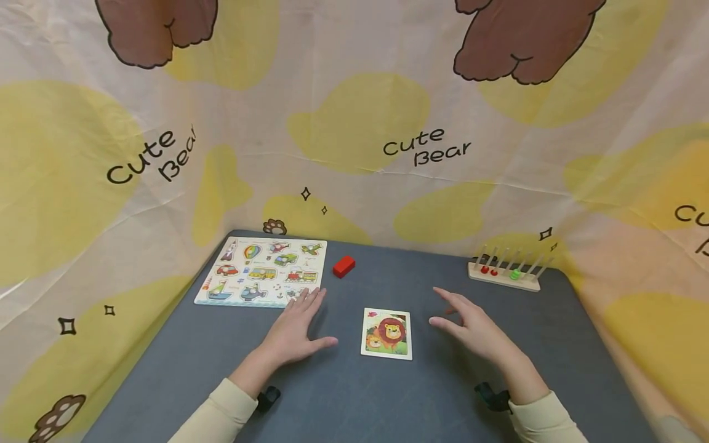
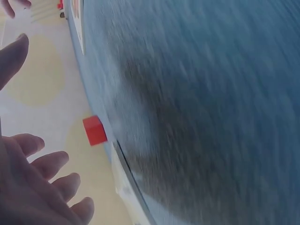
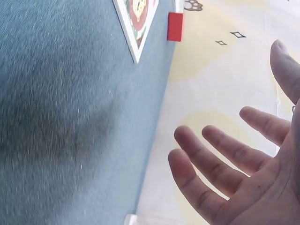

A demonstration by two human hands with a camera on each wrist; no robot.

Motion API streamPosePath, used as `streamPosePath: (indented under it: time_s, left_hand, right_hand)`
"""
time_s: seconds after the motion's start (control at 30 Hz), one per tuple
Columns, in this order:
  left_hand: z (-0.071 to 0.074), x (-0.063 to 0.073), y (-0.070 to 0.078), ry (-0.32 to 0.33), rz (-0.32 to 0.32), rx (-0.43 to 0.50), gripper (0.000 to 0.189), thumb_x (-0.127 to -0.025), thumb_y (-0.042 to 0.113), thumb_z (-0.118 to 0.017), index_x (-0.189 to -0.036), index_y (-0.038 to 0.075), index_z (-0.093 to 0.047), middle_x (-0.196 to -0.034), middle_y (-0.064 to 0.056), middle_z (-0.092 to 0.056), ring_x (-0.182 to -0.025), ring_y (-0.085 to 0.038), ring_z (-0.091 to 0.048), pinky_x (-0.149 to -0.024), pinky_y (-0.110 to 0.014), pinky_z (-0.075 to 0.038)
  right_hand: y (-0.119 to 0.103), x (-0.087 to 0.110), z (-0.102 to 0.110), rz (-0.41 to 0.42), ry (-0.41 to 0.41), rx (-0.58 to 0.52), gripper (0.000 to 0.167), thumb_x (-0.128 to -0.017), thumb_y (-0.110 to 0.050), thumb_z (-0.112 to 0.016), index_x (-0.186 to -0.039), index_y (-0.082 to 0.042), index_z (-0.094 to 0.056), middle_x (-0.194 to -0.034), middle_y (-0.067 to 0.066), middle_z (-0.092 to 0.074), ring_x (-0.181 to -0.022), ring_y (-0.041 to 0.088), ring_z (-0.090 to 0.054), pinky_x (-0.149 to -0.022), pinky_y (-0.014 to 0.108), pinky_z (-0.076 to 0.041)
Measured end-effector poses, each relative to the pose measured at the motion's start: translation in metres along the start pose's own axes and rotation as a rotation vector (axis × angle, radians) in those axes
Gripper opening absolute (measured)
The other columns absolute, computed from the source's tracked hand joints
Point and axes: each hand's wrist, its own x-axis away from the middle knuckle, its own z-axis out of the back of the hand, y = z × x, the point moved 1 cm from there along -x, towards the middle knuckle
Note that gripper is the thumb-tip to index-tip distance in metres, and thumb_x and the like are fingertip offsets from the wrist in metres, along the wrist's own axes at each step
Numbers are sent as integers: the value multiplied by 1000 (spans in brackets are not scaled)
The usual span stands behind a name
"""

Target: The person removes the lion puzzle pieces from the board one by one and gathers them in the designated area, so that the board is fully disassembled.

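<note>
A small lion picture puzzle (image 1: 386, 334) in a pale frame lies on the table between the two hands. To its left, my left hand (image 1: 293, 329) hovers with fingers spread and holds nothing; its fingertips overlap the near edge of the vehicle puzzle board (image 1: 266, 271) in the head view. On the other side, my right hand (image 1: 476, 329) is held over the table, fingers apart and thumb toward the lion puzzle, with nothing in it. A red block (image 1: 344, 266) sits beyond the lion puzzle, beside the board's right edge. In the left wrist view the red block (image 2: 95, 130) shows past the fingers.
At the back right stands a wooden peg rack (image 1: 504, 277) with upright pegs and several red and green beads. The dark blue-grey table (image 1: 343, 400) is bordered at the back and sides by a printed cloth (image 1: 354, 123).
</note>
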Motion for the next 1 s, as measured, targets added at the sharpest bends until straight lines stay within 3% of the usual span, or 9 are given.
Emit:
streamPosePath:
  time_s: [0.1, 0.37, 0.53, 0.7, 1.0]
  left_hand:
    - [-6, -3, 7, -35, 13, 30, 108, -80, 63, -74, -163, 18, -20, -168, -7, -24, -157, -32, -14, -124, -56, -17]
    - [-15, -8, 20, -104, 28, 201, 113, -77, 60, -80, -163, 16, -21, -168, -5, -24, -156, -32, -16, -122, -60, -22]
    - [-20, -12, 26, -114, 10, 170, 114, -77, 58, -81, -163, 14, -20, -168, -5, -22, -157, -30, -15, -124, -55, -19]
    - [-24, -14, 31, -114, 5, 140, 114, -76, 55, -84, -162, 10, -23, -167, -8, -25, -156, -31, -16, -125, -53, -20]
    - [-29, -18, 36, -172, 64, 146, 110, -76, 58, -82, -160, 11, -29, -166, -9, -29, -155, -40, -14, -121, -63, -22]
  right_hand:
    - [-2, -2, -5, 7, -15, -14, 74, -92, -54, -67, -155, -26, -40, -145, 11, -53, -117, 29, -62, -84, 43, -54]
    - [-12, -9, -16, 35, -47, -34, 70, -92, -49, -71, -151, -21, -47, -145, 8, -57, -115, 25, -63, -87, 43, -54]
    - [-18, -15, -24, 56, -64, -56, 64, -93, -41, -72, -149, -19, -50, -143, 8, -59, -115, 26, -64, -90, 48, -55]
    - [-26, -23, -35, 70, -92, -79, 64, -92, -46, -72, -148, -20, -52, -142, 8, -60, -115, 26, -64, -93, 48, -55]
    - [-38, -35, -51, 143, -146, -120, 61, -93, -39, -72, -144, -12, -55, -136, 11, -64, -111, 25, -67, -90, 44, -56]
